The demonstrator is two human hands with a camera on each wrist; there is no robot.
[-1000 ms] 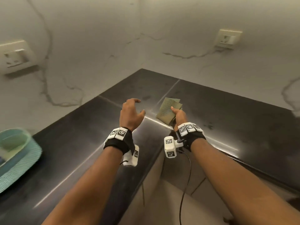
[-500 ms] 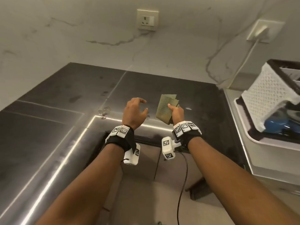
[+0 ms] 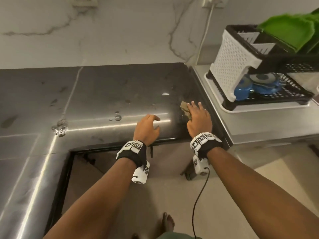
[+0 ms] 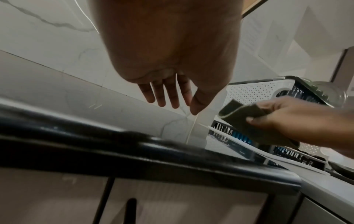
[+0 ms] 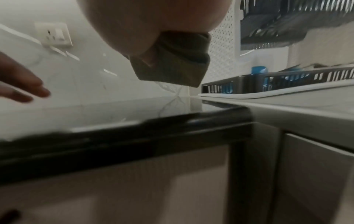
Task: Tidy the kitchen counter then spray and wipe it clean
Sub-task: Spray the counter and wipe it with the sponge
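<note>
Wiping is underway — droplets [image 3: 117, 117] remain left of the cloth [image 3: 185, 109], which is pinched in the right hand [image 3: 199, 120]; left hand [image 3: 146, 128] fingers are relaxed, apart.

Right wrist view. My right hand [image 5: 153, 22] fills the top of the frame, holding a folded olive cloth [image 5: 172, 63] above the black counter [image 5: 134, 128]. My left hand's fingers [image 5: 21, 84] enter at left. A wall socket [image 5: 54, 34] sits behind; a dish rack [image 5: 268, 81] stands at right.
</note>
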